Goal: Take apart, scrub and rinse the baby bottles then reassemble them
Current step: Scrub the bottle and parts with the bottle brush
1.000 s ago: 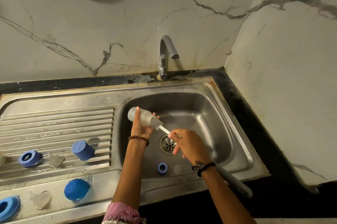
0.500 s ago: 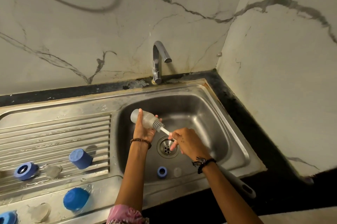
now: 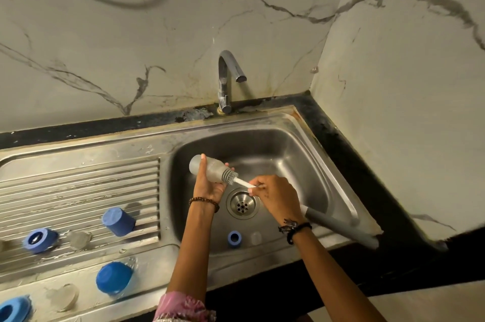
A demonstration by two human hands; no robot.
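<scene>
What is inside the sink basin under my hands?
On the sink floor: a drain, a blue ring and a clear teat. Your forearms hide some floor.

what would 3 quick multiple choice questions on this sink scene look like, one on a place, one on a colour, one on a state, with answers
1. Where does the small blue ring lie?
A. in the sink basin, near its front wall
B. on the ribbed drainboard
C. on the tap

2. What colour are the caps on the drainboard?
A. red
B. blue
C. green

3. What is the state of the tap?
A. water pouring out
B. no water visible
C. covered by a cloth

Answers:
1. A, it sits on the basin floor below the drain.
2. B, the upright cap is blue, as are the others.
3. B, no stream shows beneath the spout, while the left hand holds the bottle and the right hand works the brush.
</scene>
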